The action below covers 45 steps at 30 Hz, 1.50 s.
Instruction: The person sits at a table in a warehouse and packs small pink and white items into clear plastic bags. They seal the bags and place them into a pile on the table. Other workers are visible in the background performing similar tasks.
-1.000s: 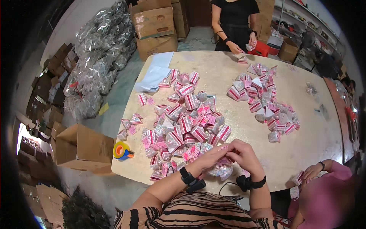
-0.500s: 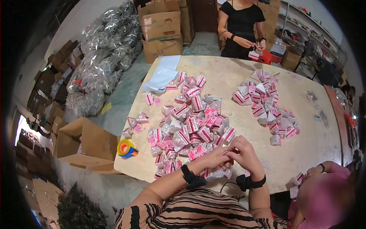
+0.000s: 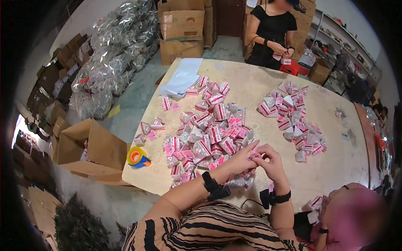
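Observation:
My left hand [image 3: 242, 162] and my right hand [image 3: 272, 163] meet over the near edge of the pile. Between their closed fingers shows a small pink tag [image 3: 253, 154]; whatever is fixed to it is mostly hidden. Just beneath my hands lie glittery silver pieces [image 3: 239, 182]. The large pile [image 3: 215, 134] consists of wedge-shaped ornaments like cake slices, white and silver with dark pink stripes, many with pink tags. A second heap of the same ornaments [image 3: 293, 109] lies farther right.
A tape dispenser [image 3: 137, 157] sits at the table's left edge, near an open carton [image 3: 94, 146] on the floor. White sheets [image 3: 183, 78] lie at the far left corner. One co-worker [image 3: 273, 33] stands across the table; another in pink [image 3: 351, 215] is close at my right.
My hands have shifted slightly up, and the pink tag now shows between the fingers. The view has moved a little. The co-worker at my right has moved a hand lower.

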Motion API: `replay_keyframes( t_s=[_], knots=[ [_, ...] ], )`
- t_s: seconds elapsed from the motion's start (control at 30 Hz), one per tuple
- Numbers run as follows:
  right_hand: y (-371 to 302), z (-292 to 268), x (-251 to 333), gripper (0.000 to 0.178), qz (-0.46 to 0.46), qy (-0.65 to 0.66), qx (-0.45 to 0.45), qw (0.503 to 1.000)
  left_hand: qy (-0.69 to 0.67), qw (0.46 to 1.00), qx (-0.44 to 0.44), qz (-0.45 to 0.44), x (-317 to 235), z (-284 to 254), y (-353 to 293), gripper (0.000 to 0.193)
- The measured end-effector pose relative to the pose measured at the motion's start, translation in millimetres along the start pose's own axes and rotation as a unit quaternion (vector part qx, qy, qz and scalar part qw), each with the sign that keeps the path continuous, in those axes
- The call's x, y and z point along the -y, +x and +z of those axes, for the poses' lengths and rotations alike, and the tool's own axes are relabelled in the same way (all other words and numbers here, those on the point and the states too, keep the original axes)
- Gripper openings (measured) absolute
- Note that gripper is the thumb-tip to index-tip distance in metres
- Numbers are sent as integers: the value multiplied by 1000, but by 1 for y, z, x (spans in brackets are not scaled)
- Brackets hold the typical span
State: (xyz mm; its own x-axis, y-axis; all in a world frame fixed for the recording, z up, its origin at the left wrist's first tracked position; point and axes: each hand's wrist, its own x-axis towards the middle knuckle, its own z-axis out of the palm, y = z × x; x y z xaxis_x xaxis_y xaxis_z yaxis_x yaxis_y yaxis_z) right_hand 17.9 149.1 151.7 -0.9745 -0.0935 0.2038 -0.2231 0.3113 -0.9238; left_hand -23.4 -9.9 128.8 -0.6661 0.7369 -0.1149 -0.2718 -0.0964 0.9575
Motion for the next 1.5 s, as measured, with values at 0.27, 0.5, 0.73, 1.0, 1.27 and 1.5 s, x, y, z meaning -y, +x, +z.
replay_keyframes(
  t_s=[0.27, 0.5, 0.73, 1.0, 1.27, 1.5],
  knots=[
    [-10, 11, -40, 7, 87, 217, -57, 971, 17, 999, 46, 8, 21, -11, 23, 66],
    [-11, 5, -83, 9, 150, 295, -93, 939, 258, 961, 101, -6, 3, -96, 84, 58],
    [-16, 10, -104, 7, 250, 206, 7, 946, 590, 794, -122, -79, -26, -278, 187, 47],
    [-2, 19, -110, 10, 271, 127, 125, 946, 617, 762, -96, -171, 36, -329, 243, 66],
    [10, 28, -131, 10, 292, 167, 161, 928, 464, 838, 79, -274, 2, -367, 206, 54],
    [17, 26, -128, 9, 356, 193, 131, 905, 199, 818, -491, -225, 1, -473, 206, 82]
  ],
)
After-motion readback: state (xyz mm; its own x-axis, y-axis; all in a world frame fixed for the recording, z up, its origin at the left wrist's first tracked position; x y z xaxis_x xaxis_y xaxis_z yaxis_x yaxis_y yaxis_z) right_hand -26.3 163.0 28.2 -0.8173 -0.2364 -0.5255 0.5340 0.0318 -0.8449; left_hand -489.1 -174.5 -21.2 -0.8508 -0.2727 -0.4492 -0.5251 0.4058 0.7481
